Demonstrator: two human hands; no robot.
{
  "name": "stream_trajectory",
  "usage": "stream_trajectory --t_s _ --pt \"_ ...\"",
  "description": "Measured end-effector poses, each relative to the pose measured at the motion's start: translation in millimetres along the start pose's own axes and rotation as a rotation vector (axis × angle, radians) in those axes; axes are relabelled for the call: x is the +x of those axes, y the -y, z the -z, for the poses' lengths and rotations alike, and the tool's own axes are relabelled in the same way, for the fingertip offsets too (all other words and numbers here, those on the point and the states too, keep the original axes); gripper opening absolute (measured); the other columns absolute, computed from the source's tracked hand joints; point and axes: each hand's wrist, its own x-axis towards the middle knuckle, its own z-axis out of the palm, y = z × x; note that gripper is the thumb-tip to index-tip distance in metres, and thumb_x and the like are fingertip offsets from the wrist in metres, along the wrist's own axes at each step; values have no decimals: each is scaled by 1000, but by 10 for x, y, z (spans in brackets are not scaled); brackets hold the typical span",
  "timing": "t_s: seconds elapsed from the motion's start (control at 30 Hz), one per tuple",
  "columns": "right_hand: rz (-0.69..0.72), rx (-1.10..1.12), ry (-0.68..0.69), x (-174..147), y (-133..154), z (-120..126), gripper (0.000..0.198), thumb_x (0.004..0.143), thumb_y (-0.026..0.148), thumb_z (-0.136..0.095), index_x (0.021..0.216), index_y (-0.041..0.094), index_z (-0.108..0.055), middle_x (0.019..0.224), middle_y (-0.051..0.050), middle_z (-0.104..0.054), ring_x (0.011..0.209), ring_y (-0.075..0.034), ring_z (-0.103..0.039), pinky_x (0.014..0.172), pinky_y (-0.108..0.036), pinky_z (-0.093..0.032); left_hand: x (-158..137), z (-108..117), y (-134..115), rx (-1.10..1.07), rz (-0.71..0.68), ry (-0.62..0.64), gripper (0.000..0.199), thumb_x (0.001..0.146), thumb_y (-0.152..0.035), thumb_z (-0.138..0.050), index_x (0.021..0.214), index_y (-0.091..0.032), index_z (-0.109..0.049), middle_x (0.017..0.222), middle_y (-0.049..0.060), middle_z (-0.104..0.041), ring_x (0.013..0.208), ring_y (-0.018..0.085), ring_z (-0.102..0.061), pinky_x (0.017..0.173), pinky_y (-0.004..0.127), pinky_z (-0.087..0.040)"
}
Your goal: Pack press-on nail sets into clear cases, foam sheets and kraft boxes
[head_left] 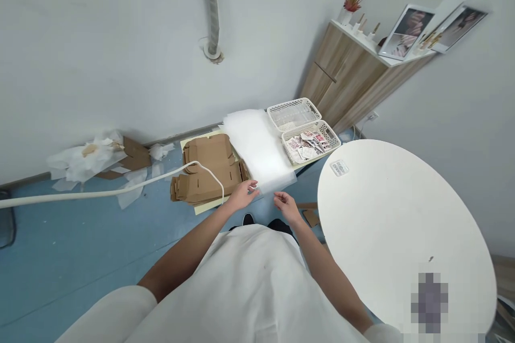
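A stack of thin, whitish translucent sheets [259, 144] lies on the low table in front of me, its front edge towards my body. My left hand [242, 196] is at the near left corner of the stack, thumb and fingers closed on the edge of a sheet. Just right of it, my right hand [286, 206] is held at the same front edge with its fingertips pinched together. Whether a sheet is between those fingertips is too small to tell. Flattened brown cardboard boxes [211, 163] lie beside my left hand.
Behind the sheets stand two white plastic baskets; the nearer basket [336, 142] holds several printed cards. A round white table [394, 209] is close on my right. A white cable [132, 188] crosses over the cardboard. A wooden cabinet [346, 72] stands at the back, and crumpled wrapping [86, 158] lies left.
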Motion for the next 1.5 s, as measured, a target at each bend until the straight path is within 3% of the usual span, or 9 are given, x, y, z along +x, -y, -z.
stream_trajectory --t_s 0.17,0.3,0.5,0.63,0.77,0.93,1.07,1.3,1.5 --pt "2 -87 -52 151 86 5 42 66 42 -62 99 15 -62 89 -7 -65 81 -17 -59 71 -30 -46 113 31 16 -3 9 29 39 75 -31 -57 110 -15 -56 110 12 -62 90 20 -62 74 32 -50" --pt "-56 -156 -78 369 229 34 41 68 41 -61 102 18 -62 111 -10 -62 102 -24 -57 82 -34 -46 231 25 43 -32 55 26 40 76 -32 -57 113 -17 -55 115 12 -60 98 21 -60 79 33 -49" --pt "-71 -245 21 840 462 3 49 72 40 -58 117 21 -55 129 -9 -52 122 -25 -45 96 -37 -41 541 85 5 -65 130 -1 40 76 -32 -58 113 -18 -55 118 11 -58 105 23 -57 88 35 -46" --pt "-4 -447 55 1257 533 -47 58 76 43 -53 128 20 -45 139 -8 -41 129 -23 -36 105 -38 -31 891 79 -34 -65 227 -11 43 78 -36 -55 117 -17 -54 124 11 -55 113 24 -53 93 35 -43" --pt "57 -658 139 1671 558 -112 63 82 43 -44 137 15 -32 147 -9 -25 137 -22 -19 111 -38 -19 1287 -8 -17 -209 366 10 49 81 -41 -49 124 -17 -48 134 12 -46 121 24 -46 96 34 -39" --pt "78 -826 235 2048 555 -143 64 84 30 -43 139 5 -22 150 -18 -9 139 -26 -5 110 -44 -18 1618 -162 59 -390 480 -53 44 82 -37 -49 120 -15 -51 131 12 -50 117 23 -49 96 32 -39" --pt "97 -940 232 2115 504 -159 67 82 24 -45 141 7 -15 150 -19 -7 138 -30 0 107 -53 -17 1680 -263 87 -388 566 -145 42 82 -34 -50 119 -15 -52 128 11 -52 115 21 -50 95 32 -39" --pt "247 -997 523 1966 431 -278 70 77 13 -44 142 16 -18 149 -12 -17 139 -26 -5 108 -54 -10 1728 -303 61 -540 573 -212 29 83 -37 -49 102 -18 -61 104 7 -64 98 19 -59 85 31 -46" --pt "347 -962 706 2008 455 -208 66 74 12 -47 138 13 -29 146 -14 -26 138 -26 -12 109 -50 -14 1888 -281 125 -310 746 -351 20 78 -34 -54 82 -16 -62 84 6 -66 78 18 -61 74 31 -47"
